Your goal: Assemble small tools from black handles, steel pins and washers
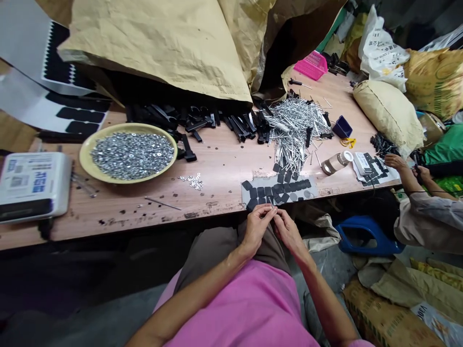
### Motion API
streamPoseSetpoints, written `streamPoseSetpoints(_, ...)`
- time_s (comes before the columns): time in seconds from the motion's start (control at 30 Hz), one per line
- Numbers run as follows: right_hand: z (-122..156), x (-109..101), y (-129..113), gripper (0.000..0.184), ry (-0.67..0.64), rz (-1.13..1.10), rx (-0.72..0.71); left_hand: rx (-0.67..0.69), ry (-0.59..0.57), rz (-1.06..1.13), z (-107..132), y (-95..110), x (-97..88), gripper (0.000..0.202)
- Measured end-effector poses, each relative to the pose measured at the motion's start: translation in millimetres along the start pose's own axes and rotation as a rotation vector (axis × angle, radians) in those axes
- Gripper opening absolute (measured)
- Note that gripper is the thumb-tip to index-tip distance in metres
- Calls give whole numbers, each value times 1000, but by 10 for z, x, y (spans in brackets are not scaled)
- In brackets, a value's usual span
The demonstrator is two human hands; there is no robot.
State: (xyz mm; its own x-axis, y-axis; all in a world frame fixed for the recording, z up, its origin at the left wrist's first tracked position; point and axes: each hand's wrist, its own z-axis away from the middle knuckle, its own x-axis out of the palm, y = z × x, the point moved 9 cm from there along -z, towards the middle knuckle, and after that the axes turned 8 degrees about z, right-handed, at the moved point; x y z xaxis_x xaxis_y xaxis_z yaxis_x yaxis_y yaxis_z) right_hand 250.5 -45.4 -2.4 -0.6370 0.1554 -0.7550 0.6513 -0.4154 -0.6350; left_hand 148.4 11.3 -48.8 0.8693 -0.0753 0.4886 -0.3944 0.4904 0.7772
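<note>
My left hand (257, 224) and my right hand (288, 232) meet at the table's front edge, above my lap, with fingertips pinched together. A thin metal pin (271, 202) shows between the fingertips of my left hand. The right fingers are closed right beside it, and what lies inside them is too small to make out. Just past the hands lies a grey sheet (247, 193) bearing rows of dark rounded pads (269, 191). Behind the sheet spreads a heap of silvery pins (294, 125).
A yellow bowl of metal washers (132, 152) stands left, with loose washers (195, 181) beside it. Black plastic handles (238, 126) lie under a large paper sack (162, 43). To the right are a jar (337, 162), a blue box (342, 127) and a co-worker's hand (396, 162).
</note>
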Motion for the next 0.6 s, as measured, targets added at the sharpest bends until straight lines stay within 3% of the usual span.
streamPoseSetpoints(0.07,25,3,-54,32,20,38,-41,-50,9,55,3,-39,1,19)
streamPoseSetpoints(0.3,41,-179,-91,35,286,394,-86,-293,98,162,51,-111,-151,32)
streamPoseSetpoints(0.47,-140,-100,-45,33,228,736,-47,-291,55,96,133,-33,-247,34)
streamPoseSetpoints(0.6,-278,-48,-50,32,141,907,-39,-287,84,91,155,-23,-310,37)
